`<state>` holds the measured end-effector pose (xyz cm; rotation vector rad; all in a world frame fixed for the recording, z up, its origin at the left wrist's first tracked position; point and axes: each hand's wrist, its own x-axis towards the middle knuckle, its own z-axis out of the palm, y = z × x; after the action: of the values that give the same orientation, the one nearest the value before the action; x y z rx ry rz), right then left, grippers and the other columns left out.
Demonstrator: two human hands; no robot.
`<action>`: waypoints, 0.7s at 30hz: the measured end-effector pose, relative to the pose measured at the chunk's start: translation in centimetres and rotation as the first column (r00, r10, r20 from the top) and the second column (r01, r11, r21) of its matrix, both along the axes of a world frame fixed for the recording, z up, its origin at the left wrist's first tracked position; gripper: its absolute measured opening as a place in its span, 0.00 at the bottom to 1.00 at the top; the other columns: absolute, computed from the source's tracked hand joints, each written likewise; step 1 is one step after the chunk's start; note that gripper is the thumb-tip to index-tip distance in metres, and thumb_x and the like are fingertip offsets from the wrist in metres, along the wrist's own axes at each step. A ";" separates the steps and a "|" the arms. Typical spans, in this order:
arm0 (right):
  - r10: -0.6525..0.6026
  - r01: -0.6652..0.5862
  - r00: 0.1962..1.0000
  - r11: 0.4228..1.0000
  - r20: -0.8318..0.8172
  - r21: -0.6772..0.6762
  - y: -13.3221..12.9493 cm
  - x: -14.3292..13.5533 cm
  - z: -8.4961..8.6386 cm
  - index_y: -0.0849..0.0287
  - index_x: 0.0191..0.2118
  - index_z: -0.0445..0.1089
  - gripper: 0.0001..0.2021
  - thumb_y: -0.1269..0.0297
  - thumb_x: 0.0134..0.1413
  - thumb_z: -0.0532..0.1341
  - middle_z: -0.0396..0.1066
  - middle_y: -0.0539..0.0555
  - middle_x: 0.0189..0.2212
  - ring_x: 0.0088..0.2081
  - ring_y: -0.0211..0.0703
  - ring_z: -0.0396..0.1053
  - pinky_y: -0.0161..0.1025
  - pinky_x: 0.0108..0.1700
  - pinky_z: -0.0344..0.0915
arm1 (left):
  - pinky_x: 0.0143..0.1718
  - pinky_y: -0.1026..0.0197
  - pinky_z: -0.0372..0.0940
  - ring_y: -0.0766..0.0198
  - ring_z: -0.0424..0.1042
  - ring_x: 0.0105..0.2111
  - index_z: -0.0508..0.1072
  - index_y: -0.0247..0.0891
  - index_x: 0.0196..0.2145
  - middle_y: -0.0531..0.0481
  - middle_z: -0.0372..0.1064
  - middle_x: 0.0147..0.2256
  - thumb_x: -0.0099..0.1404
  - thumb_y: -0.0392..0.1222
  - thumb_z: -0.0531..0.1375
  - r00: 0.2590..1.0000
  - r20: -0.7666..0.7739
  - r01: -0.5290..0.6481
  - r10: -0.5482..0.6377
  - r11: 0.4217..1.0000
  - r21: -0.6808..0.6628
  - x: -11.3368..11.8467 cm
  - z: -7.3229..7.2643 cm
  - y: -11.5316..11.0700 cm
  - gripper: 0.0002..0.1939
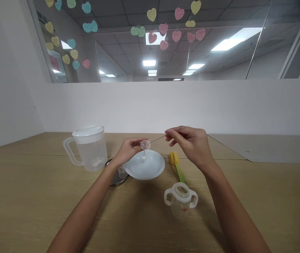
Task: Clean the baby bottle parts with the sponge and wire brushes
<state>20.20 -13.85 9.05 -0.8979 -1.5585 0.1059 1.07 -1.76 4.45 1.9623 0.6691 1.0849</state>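
Clear plastic round-topped piece with a white stem (145, 144), one: gripped between thumb and fingers of the left hand (129, 149), raised over a shallow white bowl (144, 173) midway along the wood-toned tabletop (34, 211). Thin dark rod (157, 139), one: pinched in the fingertips of the right hand (189, 139), its tip meeting the round top; whether it enters cannot be told. Translucent white-lidded pitcher (94, 154), one: towards the tabletop's far left corner. Dark round tray (116, 181) bearing a small clear cup (122, 172): left of the bowl, partly behind the left forearm (84, 207). Yellow-headed, green-handled brush (174, 159) and clear two-handled cup with white collar (180, 197): right of the bowl, the latter closer to the near edge. Risks, as judged: a slack left pinch could drop the piece into the bowl; a forceful slanted push could bend the rod.
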 end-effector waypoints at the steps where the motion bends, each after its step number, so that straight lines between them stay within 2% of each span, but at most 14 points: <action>1: -0.007 0.007 1.000 1.000 0.024 0.007 0.0 -0.1 -0.1 0.62 0.28 0.74 0.11 0.60 0.52 0.60 0.73 0.53 0.25 0.24 0.37 0.69 0.35 0.25 0.69 | 0.47 0.55 0.65 0.54 0.70 0.45 0.74 0.37 0.45 0.45 0.72 0.45 0.51 0.45 0.65 1.000 -0.005 -0.008 0.008 1.000 -0.001 0.0 0.1 -0.1 0.22; 6: -0.022 0.018 0.992 0.999 0.121 0.031 0.2 -0.8 -0.3 0.61 0.28 0.74 0.11 0.61 0.53 0.58 0.72 0.52 0.23 0.23 0.37 0.69 0.34 0.26 0.67 | 0.46 0.54 0.66 0.54 0.71 0.44 0.74 0.35 0.43 0.44 0.73 0.44 0.51 0.45 0.65 0.999 -0.016 -0.044 0.044 0.998 0.040 0.2 0.4 -0.7 0.21; 12: 0.018 -0.034 0.975 0.997 0.222 0.066 0.6 -1.8 -0.6 0.60 0.26 0.73 0.10 0.65 0.54 0.57 0.73 0.52 0.23 0.25 0.37 0.69 0.34 0.28 0.66 | 0.44 0.54 0.66 0.52 0.70 0.44 0.75 0.35 0.44 0.43 0.72 0.44 0.53 0.46 0.63 0.998 -0.067 -0.001 0.007 0.996 0.091 0.5 0.9 -1.7 0.20; 15: -0.007 -0.014 0.971 0.996 0.241 0.085 1.1 -1.7 -0.9 0.60 0.25 0.73 0.11 0.65 0.55 0.57 0.72 0.52 0.22 0.25 0.37 0.69 0.35 0.29 0.65 | 0.43 0.54 0.67 0.53 0.71 0.43 0.75 0.35 0.44 0.44 0.73 0.43 0.53 0.46 0.63 0.997 -0.075 -0.006 0.014 0.995 0.102 0.5 1.1 -1.9 0.21; 21: 0.020 -0.035 0.964 0.998 0.265 0.051 2.1 -1.4 -1.2 0.60 0.25 0.73 0.11 0.65 0.54 0.57 0.73 0.53 0.23 0.25 0.38 0.69 0.35 0.29 0.64 | 0.41 0.55 0.68 0.53 0.72 0.41 0.74 0.35 0.44 0.43 0.73 0.42 0.53 0.45 0.62 0.995 -0.093 -0.007 0.016 0.995 0.102 0.5 1.1 -2.1 0.21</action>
<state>18.81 -11.79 7.84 -0.8736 -1.8134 -0.0397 1.58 -3.86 5.55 2.1099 0.6880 1.0567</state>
